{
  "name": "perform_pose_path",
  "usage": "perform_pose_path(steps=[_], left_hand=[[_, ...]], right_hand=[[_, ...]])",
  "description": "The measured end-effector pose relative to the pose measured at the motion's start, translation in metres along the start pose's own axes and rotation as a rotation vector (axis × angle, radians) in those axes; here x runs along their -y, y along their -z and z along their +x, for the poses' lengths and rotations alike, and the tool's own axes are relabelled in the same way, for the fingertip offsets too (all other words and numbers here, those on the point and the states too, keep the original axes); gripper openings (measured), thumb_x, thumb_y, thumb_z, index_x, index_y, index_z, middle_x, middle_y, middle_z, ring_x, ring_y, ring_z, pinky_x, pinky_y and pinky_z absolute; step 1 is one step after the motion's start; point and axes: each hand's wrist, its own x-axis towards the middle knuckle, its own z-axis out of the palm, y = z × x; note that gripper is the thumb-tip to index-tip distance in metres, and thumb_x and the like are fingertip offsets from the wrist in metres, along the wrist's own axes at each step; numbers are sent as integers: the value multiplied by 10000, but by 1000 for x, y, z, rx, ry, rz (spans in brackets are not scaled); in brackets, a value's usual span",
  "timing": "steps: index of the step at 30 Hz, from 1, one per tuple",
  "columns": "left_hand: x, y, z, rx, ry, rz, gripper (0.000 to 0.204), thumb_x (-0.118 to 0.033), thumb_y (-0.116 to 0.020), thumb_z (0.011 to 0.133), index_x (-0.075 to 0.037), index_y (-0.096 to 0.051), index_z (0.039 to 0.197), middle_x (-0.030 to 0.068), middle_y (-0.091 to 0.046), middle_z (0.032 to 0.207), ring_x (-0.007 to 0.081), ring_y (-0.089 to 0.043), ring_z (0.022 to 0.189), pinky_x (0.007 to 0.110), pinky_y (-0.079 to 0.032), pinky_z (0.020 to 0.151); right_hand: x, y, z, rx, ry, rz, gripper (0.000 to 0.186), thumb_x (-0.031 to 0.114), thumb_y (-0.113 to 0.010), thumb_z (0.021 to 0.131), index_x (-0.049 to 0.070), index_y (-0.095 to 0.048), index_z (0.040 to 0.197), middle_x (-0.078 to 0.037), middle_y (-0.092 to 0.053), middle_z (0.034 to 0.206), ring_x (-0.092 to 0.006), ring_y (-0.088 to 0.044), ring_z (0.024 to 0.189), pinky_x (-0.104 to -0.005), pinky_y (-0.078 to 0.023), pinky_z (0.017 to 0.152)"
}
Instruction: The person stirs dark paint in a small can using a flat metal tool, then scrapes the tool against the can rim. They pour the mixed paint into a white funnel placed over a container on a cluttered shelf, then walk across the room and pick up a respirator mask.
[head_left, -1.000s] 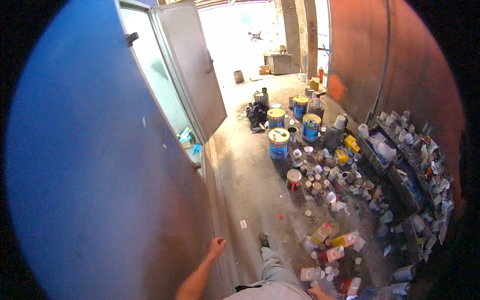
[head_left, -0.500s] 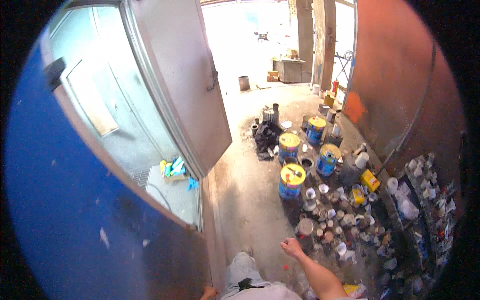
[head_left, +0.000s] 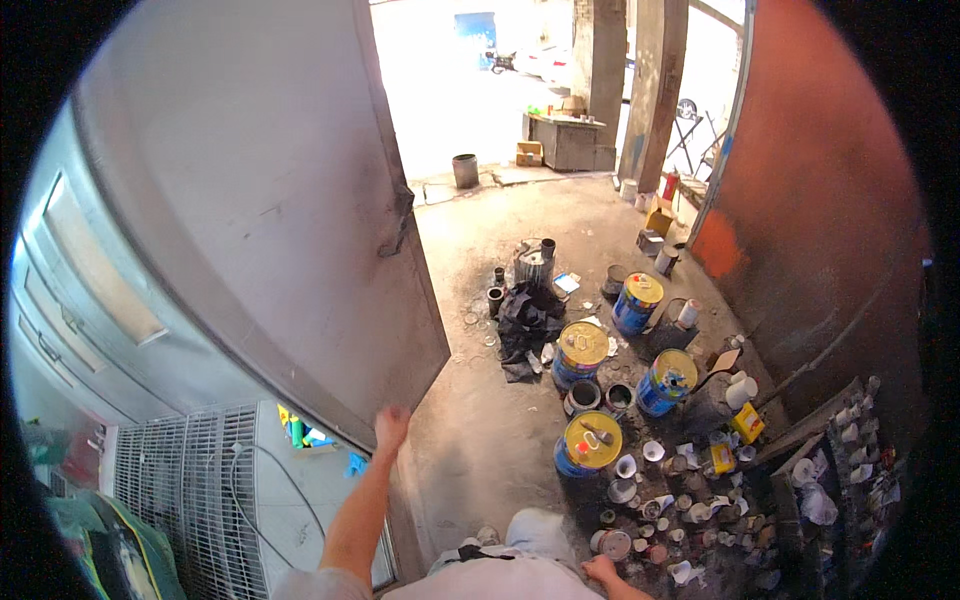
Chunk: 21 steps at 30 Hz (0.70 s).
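Observation:
My left hand [head_left: 392,428] is raised in front of the grey metal door [head_left: 270,200], close to its lower edge. Its fingers are blurred, so neither their pose nor any contact with the door is clear. Low beside my right hip, my right hand [head_left: 601,569] has its fingers curled in, and whatever may be inside them is hidden. The thing nearest to it is a round tin [head_left: 612,544] on the floor. A black door handle [head_left: 398,225] sits higher up near the door's edge.
Blue paint drums with yellow lids [head_left: 588,443] stand ahead to the right. Small cups and cans [head_left: 690,510] crowd the floor by the orange wall [head_left: 800,150]. A black plastic bag [head_left: 528,320] lies further on. Left of the door is a floor grating [head_left: 185,500] with a hose [head_left: 285,485].
I have moved forward past the blue panel and turned left. My left hand has risen from the lower edge to the grey door; my right hand has dropped to my side.

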Motion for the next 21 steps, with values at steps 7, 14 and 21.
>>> perform_pose_path(steps=[7,14,21], left_hand=[[-140,-23,201,-237,-298,233,444,-217,-698,856,2,-551,1214,201,-593,1222,353,-558,1154,452,-441,987],[-129,-37,223,-344,-301,386,454,-139,-695,811,-20,-516,1210,202,-532,1252,408,-487,1182,520,-376,1010],[-95,-64,234,-401,-74,323,378,-140,-716,794,-72,-577,1138,160,-608,1076,393,-559,1016,513,-439,881]], right_hand=[[81,43,110,-65,-266,45,308,264,-687,777,-16,-711,650,-127,-687,623,-240,-675,543,-374,-546,555],[354,221,259,-158,251,-299,303,221,-723,697,-13,-734,891,-201,-728,849,-289,-727,818,-386,-572,723],[718,438,403,-506,698,-89,293,269,-671,795,-23,-688,787,-171,-691,719,-289,-678,642,-409,-538,650]])
